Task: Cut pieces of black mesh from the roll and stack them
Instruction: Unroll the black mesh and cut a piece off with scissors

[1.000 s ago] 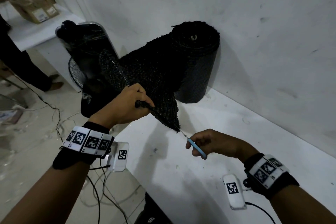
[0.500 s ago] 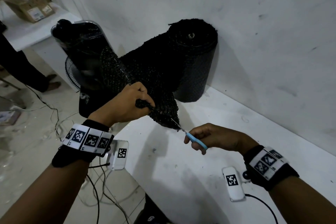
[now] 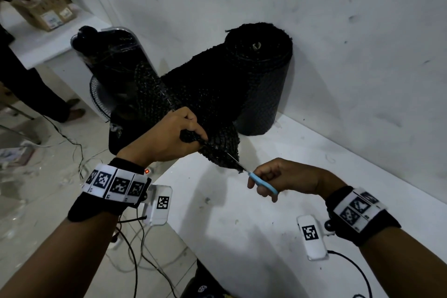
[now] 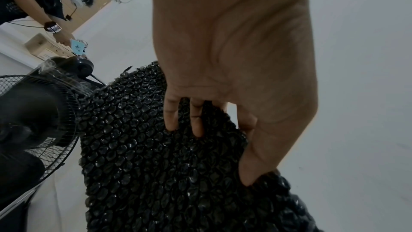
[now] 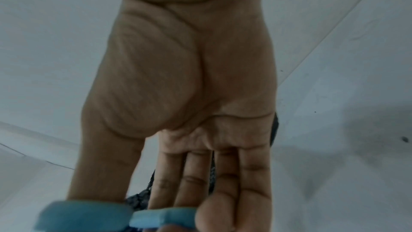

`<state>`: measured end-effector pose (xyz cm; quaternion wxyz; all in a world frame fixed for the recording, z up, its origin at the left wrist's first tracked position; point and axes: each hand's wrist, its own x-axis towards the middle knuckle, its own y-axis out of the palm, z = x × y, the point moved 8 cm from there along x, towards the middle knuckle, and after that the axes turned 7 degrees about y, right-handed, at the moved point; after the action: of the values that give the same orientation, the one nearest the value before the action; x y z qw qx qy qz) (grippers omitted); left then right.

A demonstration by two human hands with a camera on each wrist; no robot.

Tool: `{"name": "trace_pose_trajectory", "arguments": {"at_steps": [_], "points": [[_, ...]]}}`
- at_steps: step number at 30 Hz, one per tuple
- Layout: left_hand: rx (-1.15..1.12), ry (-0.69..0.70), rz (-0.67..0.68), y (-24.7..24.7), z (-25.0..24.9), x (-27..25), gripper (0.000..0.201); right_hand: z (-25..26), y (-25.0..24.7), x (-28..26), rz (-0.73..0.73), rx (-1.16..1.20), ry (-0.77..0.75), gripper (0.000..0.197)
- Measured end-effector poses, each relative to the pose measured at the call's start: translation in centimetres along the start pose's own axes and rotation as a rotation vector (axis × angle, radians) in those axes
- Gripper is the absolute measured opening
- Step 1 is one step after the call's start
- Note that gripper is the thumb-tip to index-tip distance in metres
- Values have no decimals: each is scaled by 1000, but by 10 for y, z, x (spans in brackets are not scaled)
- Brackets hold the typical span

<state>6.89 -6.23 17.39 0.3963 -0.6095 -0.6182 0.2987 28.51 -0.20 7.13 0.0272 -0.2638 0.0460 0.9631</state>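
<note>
- My left hand (image 3: 169,138) is clenched on the free end of the bumpy, glossy black mesh sheet (image 3: 212,113), pulling it out above the white surface (image 3: 242,237).
- My right hand (image 3: 283,176) grips the small blue-handled scissors (image 3: 260,181), blades at the sheet's near corner.
- The upright black mesh roll (image 3: 261,75) stands far, against the wall.
- I judge this cut barely begun; I see no stacked pieces yet.

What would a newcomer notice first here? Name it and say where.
The big black mesh roll standing against the white wall, its loose end pulled forward. At centre, the left hand grips that mesh while the right hand works blue-handled scissors into its lower edge, above the white table.
</note>
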Motion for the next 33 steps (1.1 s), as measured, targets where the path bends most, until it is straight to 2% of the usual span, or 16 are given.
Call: {"name": "trace_pose_trajectory", "arguments": {"at_steps": [3, 7, 11, 13, 17, 25, 33], "points": [[7, -11, 28, 1, 0, -2, 32, 5, 1, 3, 21, -10, -6, 29], [48, -53, 35, 2, 1, -2, 34, 11, -3, 6, -31, -45, -33, 27], [66, -31, -3, -1, -5, -1, 30, 8, -1, 5, 13, -31, -4, 39], [77, -24, 6, 0, -8, 0, 28, 9, 1, 5, 38, -28, 2, 33], [83, -1, -4, 0, -14, 4, 27, 15, -1, 8, -3, -65, -22, 19], [76, -22, 21, 2, -14, 6, 24, 18, 3, 7, 31, -66, -6, 16], [63, -47, 26, 4, -13, 9, 25, 22, 1, 9, 1, -104, -7, 17]]}}
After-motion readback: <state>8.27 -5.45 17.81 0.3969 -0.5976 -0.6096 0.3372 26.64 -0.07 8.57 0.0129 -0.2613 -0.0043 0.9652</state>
